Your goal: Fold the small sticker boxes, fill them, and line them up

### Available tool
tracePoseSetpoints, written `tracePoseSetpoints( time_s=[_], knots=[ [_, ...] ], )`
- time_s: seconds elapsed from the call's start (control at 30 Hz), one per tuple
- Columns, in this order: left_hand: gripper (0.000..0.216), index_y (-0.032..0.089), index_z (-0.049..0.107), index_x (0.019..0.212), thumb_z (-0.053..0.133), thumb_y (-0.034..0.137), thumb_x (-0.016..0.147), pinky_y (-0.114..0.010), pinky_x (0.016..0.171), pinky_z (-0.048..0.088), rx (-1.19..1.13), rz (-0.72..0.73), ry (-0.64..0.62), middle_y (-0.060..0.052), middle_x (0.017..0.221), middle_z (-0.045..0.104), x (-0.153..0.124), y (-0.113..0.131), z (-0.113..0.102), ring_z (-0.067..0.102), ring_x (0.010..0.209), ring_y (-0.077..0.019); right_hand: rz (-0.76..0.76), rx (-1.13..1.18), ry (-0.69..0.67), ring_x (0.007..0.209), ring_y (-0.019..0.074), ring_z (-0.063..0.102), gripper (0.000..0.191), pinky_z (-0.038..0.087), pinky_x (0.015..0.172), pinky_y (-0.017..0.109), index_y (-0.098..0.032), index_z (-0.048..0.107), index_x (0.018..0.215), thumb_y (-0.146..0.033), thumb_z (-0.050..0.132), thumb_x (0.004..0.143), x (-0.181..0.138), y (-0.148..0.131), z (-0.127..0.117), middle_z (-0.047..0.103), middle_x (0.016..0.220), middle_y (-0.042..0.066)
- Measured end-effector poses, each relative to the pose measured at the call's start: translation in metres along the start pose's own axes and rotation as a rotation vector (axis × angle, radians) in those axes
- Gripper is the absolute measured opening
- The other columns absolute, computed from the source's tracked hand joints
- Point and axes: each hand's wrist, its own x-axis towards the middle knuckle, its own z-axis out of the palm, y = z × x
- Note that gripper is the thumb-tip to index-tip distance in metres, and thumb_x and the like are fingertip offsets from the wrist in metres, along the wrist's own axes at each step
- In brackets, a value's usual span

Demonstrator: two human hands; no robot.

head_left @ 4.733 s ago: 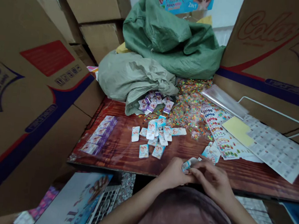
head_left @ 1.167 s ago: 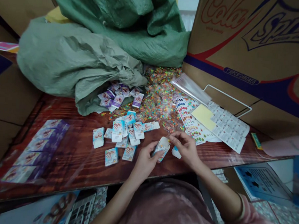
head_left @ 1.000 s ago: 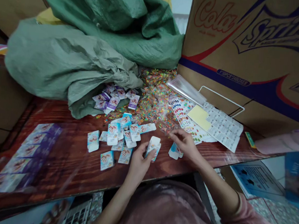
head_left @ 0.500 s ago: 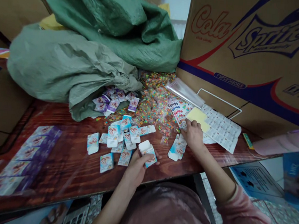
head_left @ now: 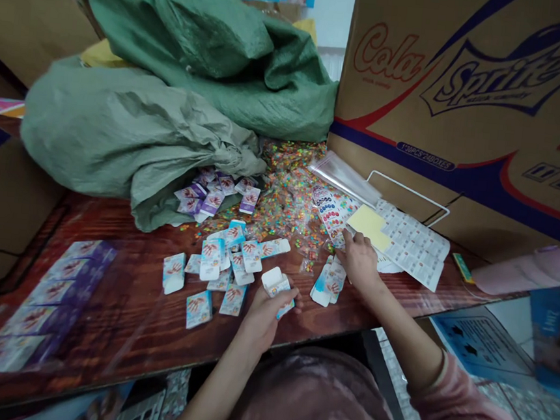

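Note:
My left hand (head_left: 264, 313) grips a small white and blue carton (head_left: 277, 285) with its top flap open, near the table's front edge. My right hand (head_left: 360, 261) lies on the sticker sheets (head_left: 335, 209), its fingers curled at the sheets' edge beside a yellow sheet (head_left: 370, 223); what it pinches is hidden. A few flat cartons (head_left: 326, 285) lie just under the right wrist. More small cartons (head_left: 221, 257) are scattered on the wooden table (head_left: 124, 314) left of my hands.
Green sacks (head_left: 135, 125) fill the back, one spilling purple cartons (head_left: 213, 194). Coloured bits (head_left: 288, 198) litter the middle. A row of purple cartons (head_left: 41, 307) lies at the left. Big cardboard boxes (head_left: 466, 102) wall the right. White label sheets (head_left: 417, 245) and a pink roll (head_left: 534, 268) lie at right.
My right hand left the carton and reached forward onto the sticker sheets. My left hand keeps the open carton and has lowered it slightly toward the table edge.

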Motion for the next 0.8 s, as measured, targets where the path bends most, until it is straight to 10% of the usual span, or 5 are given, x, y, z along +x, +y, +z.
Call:
tracePoseSetpoints(
  time_s=[0.27,0.5,0.8],
  knots=[
    [0.026,0.016,0.059,0.077,0.078,0.023,0.061,-0.026,0.058,0.052,-0.011,0.019,0.014,-0.001,0.065,0.067,0.002,0.006,-0.001,0.065,0.061,-0.0159,0.118,0.529,0.108,0.074,0.0192,0.057,0.038,0.042,0.067,0.03,-0.019,0.061,0.117,-0.015,0.057,0.079,0.012,0.022,0.002,0.061,0.086,0.006],
    [0.02,0.017,0.063,0.073,0.077,0.023,0.06,-0.028,0.06,0.053,-0.015,0.029,0.002,-0.001,0.065,0.069,0.005,0.012,0.009,0.065,0.061,-0.0168,0.177,0.977,0.067,0.047,0.0121,0.048,0.046,0.038,0.048,0.026,-0.012,0.069,0.096,-0.051,0.063,0.071,0.02,0.051,0.004,0.059,0.056,-0.001],
    [0.023,0.014,0.063,0.078,0.078,0.023,0.062,-0.027,0.06,0.052,-0.014,0.066,-0.043,-0.002,0.069,0.069,0.015,0.005,0.014,0.065,0.062,-0.0161,0.262,0.915,0.15,0.056,0.0186,0.056,0.031,0.042,0.059,0.032,-0.018,0.066,0.066,-0.048,0.067,0.065,-0.016,0.054,0.009,0.065,0.06,0.005]
  ],
)
